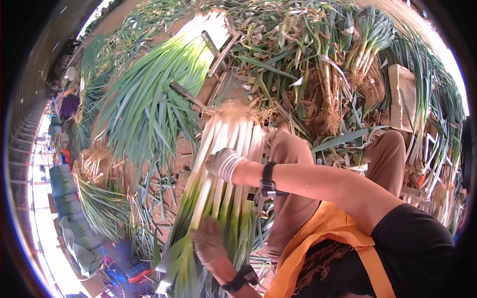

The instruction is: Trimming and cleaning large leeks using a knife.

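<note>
A bundle of long leeks lies before me, white stalks and roots at the far end, green leaves toward me. My right hand, in a striped glove, is closed over a white stalk on the left side of the bundle. Nearer to me my left hand, in a brownish glove, is beside the green leaves of a leek lying on top. Motion smears its fingers, so their grip does not show clearly. Each wrist wears a black band.
A larger leek pile rests in a metal frame at the far left. Rooted leeks and loose leaves spread ahead. A pale block stands at the right. Another leek bunch lies left. My knees flank the workspace.
</note>
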{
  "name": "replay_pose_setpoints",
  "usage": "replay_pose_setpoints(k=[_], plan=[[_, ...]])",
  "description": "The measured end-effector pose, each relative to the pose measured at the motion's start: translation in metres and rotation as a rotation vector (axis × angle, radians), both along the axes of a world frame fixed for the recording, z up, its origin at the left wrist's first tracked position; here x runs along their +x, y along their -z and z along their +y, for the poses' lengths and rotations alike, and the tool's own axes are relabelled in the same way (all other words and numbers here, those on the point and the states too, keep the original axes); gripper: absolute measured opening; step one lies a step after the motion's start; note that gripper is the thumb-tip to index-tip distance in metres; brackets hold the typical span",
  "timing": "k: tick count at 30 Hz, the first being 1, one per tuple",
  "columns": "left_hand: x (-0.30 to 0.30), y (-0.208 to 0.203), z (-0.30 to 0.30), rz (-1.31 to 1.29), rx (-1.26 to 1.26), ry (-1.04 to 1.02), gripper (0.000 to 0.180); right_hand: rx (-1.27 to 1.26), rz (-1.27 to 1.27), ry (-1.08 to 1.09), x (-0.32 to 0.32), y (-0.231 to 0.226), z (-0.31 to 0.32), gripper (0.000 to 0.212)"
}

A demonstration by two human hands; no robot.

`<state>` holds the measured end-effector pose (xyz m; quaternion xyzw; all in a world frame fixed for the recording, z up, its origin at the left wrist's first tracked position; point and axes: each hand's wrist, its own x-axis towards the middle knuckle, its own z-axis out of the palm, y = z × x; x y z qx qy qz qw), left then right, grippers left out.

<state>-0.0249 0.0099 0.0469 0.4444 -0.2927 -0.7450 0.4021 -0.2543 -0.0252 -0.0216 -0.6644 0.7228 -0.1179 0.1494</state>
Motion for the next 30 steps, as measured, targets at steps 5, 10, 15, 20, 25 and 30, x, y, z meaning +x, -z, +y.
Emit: replay_pose_setpoints(k=[5,10,15,20,25,30], plan=[[0.018,-0.018,0.010,-0.759,-0.154,0.338,0.028,0.043,0.091,-0.104,0.008,0.002,-0.002,0.007],[0.015,-0.023,-0.044,-1.693,-0.973,0.863,0.039,0.106,0.073,-0.127,-0.008,-0.009,-0.010,0.006],[0.006,-0.044,-0.071,-1.813,-0.800,1.222,0.053,-0.062,0.043,0.021,-0.015,0.017,-0.011,0.007],[0.013,-0.039,-0.069,-1.841,-1.150,0.895,0.055,0.269,0.027,-0.085,-0.027,-0.007,-0.016,0.010],[0.041,0.004,-0.057,-1.985,-1.083,1.078,0.050,0.171,0.073,-0.142,-0.029,0.024,-0.011,0.010],[0.033,-0.010,-0.069,-1.789,-0.776,1.310,0.051,0.131,0.005,-0.080,-0.025,0.050,-0.019,0.014]])
